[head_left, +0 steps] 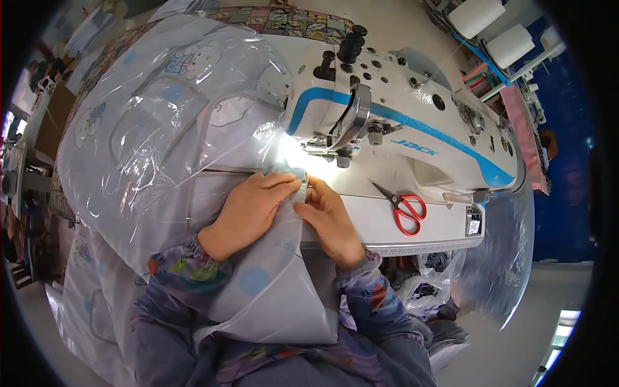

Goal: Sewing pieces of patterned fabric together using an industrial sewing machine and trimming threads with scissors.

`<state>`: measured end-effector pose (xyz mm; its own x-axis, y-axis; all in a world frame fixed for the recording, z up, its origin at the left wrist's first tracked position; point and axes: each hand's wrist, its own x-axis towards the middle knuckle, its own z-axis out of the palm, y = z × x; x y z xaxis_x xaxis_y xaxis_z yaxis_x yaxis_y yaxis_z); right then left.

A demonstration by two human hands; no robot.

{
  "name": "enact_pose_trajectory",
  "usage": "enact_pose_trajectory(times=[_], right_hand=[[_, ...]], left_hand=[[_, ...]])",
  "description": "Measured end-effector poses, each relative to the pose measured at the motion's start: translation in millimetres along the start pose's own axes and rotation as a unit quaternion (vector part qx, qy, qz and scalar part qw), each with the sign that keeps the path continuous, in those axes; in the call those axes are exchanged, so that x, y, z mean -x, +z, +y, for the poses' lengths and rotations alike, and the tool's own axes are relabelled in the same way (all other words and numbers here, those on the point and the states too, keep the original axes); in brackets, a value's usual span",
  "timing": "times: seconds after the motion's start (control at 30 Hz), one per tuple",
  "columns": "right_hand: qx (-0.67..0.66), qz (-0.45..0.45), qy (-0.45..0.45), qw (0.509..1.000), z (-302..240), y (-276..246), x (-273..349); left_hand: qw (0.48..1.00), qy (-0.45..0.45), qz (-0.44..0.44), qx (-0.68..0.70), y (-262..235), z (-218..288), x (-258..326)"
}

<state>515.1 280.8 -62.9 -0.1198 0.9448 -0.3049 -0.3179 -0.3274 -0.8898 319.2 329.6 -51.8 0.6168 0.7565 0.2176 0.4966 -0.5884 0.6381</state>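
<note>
A pale grey-white plastic sheet [264,245] with blue dots and cartoon prints lies under the sewing machine's lit needle area and drapes over my lap. Its edge is gathered between my two hands, just in front of the machine head. My left hand [248,209] rests palm down on it, fingers together and fingertips closed on the edge. Across from it, my right hand [329,222] pinches the same edge between thumb and fingers. Glare hides the needle and presser foot. The white sewing machine [400,122] with a blue stripe stands ahead and to the right.
Red-handled scissors [407,211] lie on the machine bed, right of my right hand. Large white thread cones [477,16] stand at the far right. A clear plastic bag [432,277] with dark contents sits below the table edge. Patterned cloth [296,22] covers the table's back.
</note>
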Motion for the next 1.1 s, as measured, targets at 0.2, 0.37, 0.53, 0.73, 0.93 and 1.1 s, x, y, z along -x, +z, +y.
enact_pose_trajectory(times=[0.2,0.37,0.53,0.73,0.93,1.1], right_hand=[[0.076,-0.018,0.009,0.997,-8,-6,-8],[0.090,-0.011,0.000,0.996,-12,-11,-16],[0.128,-0.009,-0.007,0.992,-17,-15,-24],[0.167,0.019,0.013,0.986,-22,-19,-35],[0.125,0.058,-0.050,0.989,-17,-18,-39],[0.306,0.136,-0.137,0.932,-37,-41,-36]], left_hand=[[1.000,0.001,0.010,0.005,1,-2,-5],[1.000,0.009,0.024,-0.010,3,-4,-14],[0.996,0.036,0.066,-0.041,7,-8,-24],[0.997,0.019,0.041,-0.060,11,-14,-34],[0.991,0.045,0.094,-0.079,16,-18,-41],[0.992,0.035,0.072,-0.098,15,-22,-45]])
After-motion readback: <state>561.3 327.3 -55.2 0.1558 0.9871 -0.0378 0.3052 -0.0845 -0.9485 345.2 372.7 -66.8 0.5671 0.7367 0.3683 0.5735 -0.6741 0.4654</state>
